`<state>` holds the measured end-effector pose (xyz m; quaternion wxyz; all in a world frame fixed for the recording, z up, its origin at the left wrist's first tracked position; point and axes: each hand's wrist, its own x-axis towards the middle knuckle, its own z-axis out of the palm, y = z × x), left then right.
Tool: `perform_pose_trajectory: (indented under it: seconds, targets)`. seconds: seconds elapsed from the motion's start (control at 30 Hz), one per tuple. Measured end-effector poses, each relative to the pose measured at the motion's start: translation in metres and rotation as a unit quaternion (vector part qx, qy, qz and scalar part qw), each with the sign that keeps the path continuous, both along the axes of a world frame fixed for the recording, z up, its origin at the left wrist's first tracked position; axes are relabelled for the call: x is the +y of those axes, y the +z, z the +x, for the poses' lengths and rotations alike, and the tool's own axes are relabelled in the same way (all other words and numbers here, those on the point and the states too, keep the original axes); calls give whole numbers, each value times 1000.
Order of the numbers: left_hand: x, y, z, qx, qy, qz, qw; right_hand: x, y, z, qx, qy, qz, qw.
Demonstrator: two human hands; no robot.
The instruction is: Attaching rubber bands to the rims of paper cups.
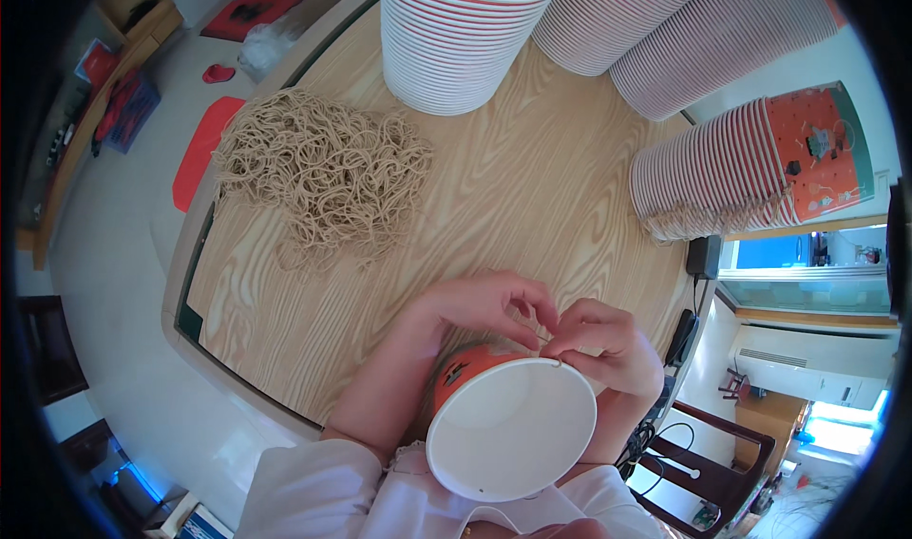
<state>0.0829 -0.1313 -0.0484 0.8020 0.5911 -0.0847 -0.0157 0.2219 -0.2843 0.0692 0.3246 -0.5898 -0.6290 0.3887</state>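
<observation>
An orange paper bucket (513, 430) with a white inside rests tilted against my body, its mouth facing up toward me. At the far side of its rim, both my hands are pinched close together. My left hand (499, 306) holds a thin cord (542, 339) between thumb and forefinger. My right hand (608, 344) grips the same cord right at the rim, where a short bit of it shows on the white edge. A loose heap of tan cord (328, 173) lies on the wooden table (532, 197) to the left.
Tall stacks of nested paper buckets (456, 55) stand along the table's far side. Another stack (708, 183) lies at the right, with cord pieces along its rims. A black power adapter (703, 257) is by the right edge. A red stool (201, 150) stands beyond the left edge.
</observation>
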Motion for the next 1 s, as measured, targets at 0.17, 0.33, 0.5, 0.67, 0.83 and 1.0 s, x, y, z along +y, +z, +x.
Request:
perform_pose_trajectory:
  seconds: [0.17,0.33,0.5,0.67,0.83,1.0]
  targets:
    - [-3,-12,3,-34,-46,-54,997,2,-2,-3,-7,11,0,1000]
    - [-2,-17,2,-26,-36,-69,997,-3,1,2,-25,-39,-38,998]
    - [-3,-12,0,-8,-51,-49,997,0,5,-12,-60,-14,15,998]
    - [0,-7,0,-11,-57,-22,998,2,0,-11,-72,-22,23,997]
    - [-2,-8,1,-5,-57,5,998,2,0,-10,-76,-13,32,997]
    - [-3,-8,-1,-4,-50,-12,999,4,-2,-9,-70,-1,39,997]
